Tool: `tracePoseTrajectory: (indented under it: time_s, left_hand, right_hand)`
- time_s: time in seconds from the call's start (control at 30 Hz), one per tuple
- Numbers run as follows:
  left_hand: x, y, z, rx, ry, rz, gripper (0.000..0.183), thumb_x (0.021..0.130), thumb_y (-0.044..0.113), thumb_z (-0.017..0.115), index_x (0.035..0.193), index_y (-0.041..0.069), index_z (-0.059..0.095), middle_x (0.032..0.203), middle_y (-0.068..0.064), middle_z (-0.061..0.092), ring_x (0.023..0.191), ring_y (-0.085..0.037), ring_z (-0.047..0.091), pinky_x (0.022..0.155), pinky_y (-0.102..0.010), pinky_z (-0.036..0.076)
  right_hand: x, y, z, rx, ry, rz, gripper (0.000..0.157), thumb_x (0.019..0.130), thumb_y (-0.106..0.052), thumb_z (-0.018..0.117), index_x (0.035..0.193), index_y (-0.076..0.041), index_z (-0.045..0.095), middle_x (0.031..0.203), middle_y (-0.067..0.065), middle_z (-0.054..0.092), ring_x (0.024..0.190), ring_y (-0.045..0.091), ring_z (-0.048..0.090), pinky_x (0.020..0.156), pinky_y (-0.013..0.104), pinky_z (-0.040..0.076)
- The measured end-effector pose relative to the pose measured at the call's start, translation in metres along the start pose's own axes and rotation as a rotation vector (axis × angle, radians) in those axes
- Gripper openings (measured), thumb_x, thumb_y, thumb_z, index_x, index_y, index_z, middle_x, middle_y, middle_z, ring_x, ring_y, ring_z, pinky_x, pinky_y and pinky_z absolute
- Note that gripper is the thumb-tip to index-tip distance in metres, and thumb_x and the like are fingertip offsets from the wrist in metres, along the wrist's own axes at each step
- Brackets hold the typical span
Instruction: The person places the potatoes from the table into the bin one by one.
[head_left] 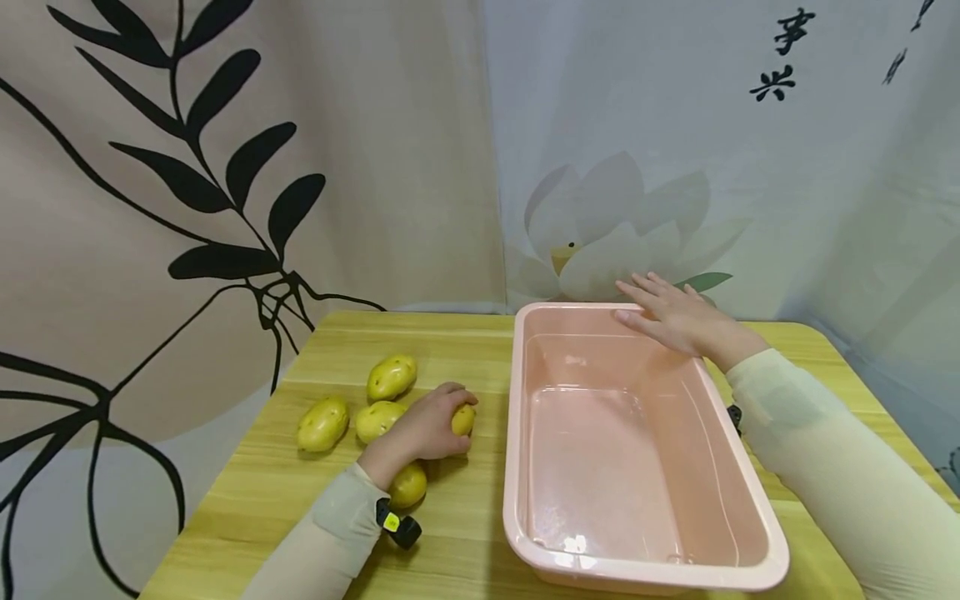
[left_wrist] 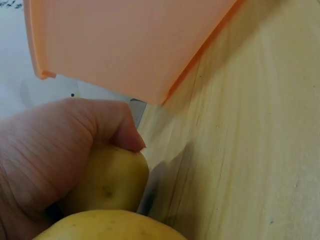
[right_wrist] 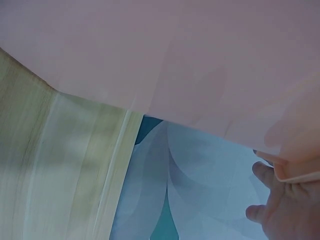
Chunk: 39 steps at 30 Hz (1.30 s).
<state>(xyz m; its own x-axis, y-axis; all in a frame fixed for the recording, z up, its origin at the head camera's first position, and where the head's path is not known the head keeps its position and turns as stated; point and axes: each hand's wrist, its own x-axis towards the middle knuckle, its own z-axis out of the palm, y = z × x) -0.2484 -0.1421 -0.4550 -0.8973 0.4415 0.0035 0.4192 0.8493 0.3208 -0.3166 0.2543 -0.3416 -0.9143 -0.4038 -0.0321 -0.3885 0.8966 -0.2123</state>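
My left hand (head_left: 429, 427) curls round a yellow potato (head_left: 462, 420) left of the pink plastic basin (head_left: 512, 467). In the left wrist view, thumb and fingers wrap that potato (left_wrist: 112, 182), with another potato (left_wrist: 110, 227) close in front. Around this hand lie more potatoes: one behind (head_left: 392, 377), one at far left (head_left: 323, 423), one partly covered by the hand (head_left: 377, 421), and one below the wrist (head_left: 407, 486). My right hand (head_left: 671, 321) rests on the basin's far right corner, fingers extended past the rim. Nothing lies inside the basin.
Everything stands on a wooden table (head_left: 457, 533), the basin taking up its right half. A printed curtain (head_left: 405, 167) hangs just behind the table's far edge. A black device (head_left: 401, 529) is strapped to the left wrist.
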Motion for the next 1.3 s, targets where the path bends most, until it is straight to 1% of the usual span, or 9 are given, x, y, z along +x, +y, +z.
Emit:
tracePoseTrajectory:
  time_s: [0.1,0.23,0.43,0.63,0.73,0.83,0.97,1.1,1.3]
  left_hand:
    - [0.0,-0.001,0.0,-0.026,0.026,-0.012,0.064,0.066,0.033,0.069,0.127,0.022,0.051,0.131,-0.001,0.044,0.105,-0.018,0.049,0.085,-0.035,0.043]
    - [-0.001,-0.002,-0.002,-0.071,0.066,-0.016,0.062,0.069,0.034,0.067,0.128,0.023,0.05,0.13,0.0,0.046,0.11,-0.016,0.047,0.091,-0.036,0.041]
    - [-0.004,-0.003,-0.006,-0.172,0.16,0.046,0.055,0.071,0.027,0.067,0.124,0.024,0.054,0.126,0.003,0.048,0.112,-0.015,0.047,0.092,-0.035,0.04]
    - [-0.004,-0.002,-0.01,-0.264,0.231,0.079,0.049,0.069,0.024,0.071,0.117,0.024,0.059,0.118,0.009,0.051,0.102,-0.009,0.048,0.083,-0.029,0.044]
    - [-0.005,0.001,-0.011,-0.286,0.24,0.076,0.049,0.069,0.03,0.076,0.115,0.025,0.059,0.117,0.011,0.052,0.1,-0.008,0.05,0.079,-0.028,0.046]
    - [-0.005,0.003,-0.012,-0.298,0.246,0.087,0.053,0.068,0.033,0.079,0.115,0.024,0.058,0.118,0.011,0.051,0.101,-0.009,0.05,0.079,-0.029,0.046]
    - [-0.005,0.005,-0.014,-0.318,0.268,0.11,0.054,0.066,0.029,0.081,0.115,0.025,0.058,0.12,0.012,0.05,0.104,-0.009,0.049,0.08,-0.03,0.046]
    - [-0.006,0.008,-0.018,-0.373,0.289,0.121,0.054,0.067,0.027,0.08,0.116,0.026,0.059,0.12,0.014,0.05,0.105,-0.008,0.049,0.08,-0.03,0.046]
    - [-0.009,0.015,-0.029,-0.453,0.3,0.157,0.053,0.069,0.024,0.079,0.117,0.033,0.057,0.121,0.014,0.05,0.107,-0.009,0.049,0.083,-0.032,0.046]
  right_hand:
    - [0.0,-0.001,0.0,0.002,0.001,0.0,0.071,0.088,-0.066,0.026,0.147,-0.028,0.015,0.152,0.005,0.006,0.137,0.027,-0.003,0.099,0.065,-0.001]
    - [0.001,-0.002,0.001,-0.005,0.005,0.001,0.071,0.088,-0.067,0.025,0.147,-0.029,0.014,0.152,0.006,0.007,0.137,0.028,-0.001,0.099,0.065,-0.001]
    - [0.001,-0.003,0.002,-0.018,0.012,-0.008,0.072,0.088,-0.067,0.025,0.147,-0.027,0.016,0.152,0.006,0.008,0.137,0.029,0.001,0.099,0.065,0.001]
    - [0.001,-0.004,0.001,-0.018,0.002,-0.006,0.071,0.088,-0.067,0.026,0.147,-0.028,0.015,0.152,0.006,0.007,0.137,0.03,0.001,0.1,0.065,0.001]
    - [0.0,-0.004,0.0,-0.01,-0.004,-0.005,0.07,0.088,-0.066,0.026,0.147,-0.028,0.014,0.152,0.006,0.007,0.137,0.029,0.0,0.099,0.065,0.0]
    - [0.0,-0.004,0.001,-0.003,-0.005,-0.006,0.069,0.089,-0.066,0.025,0.147,-0.029,0.014,0.152,0.005,0.007,0.137,0.029,0.001,0.099,0.065,0.001]
    - [-0.001,-0.004,0.001,0.0,0.001,-0.006,0.07,0.089,-0.066,0.025,0.147,-0.029,0.015,0.152,0.006,0.008,0.137,0.029,0.001,0.099,0.065,0.001]
    - [-0.001,-0.003,0.001,0.001,0.004,-0.003,0.071,0.088,-0.066,0.025,0.147,-0.027,0.016,0.152,0.008,0.009,0.137,0.029,0.001,0.099,0.065,0.001]
    - [-0.001,-0.002,0.0,-0.007,0.005,-0.004,0.071,0.089,-0.066,0.025,0.147,-0.027,0.016,0.152,0.008,0.009,0.137,0.029,0.001,0.099,0.065,0.002]
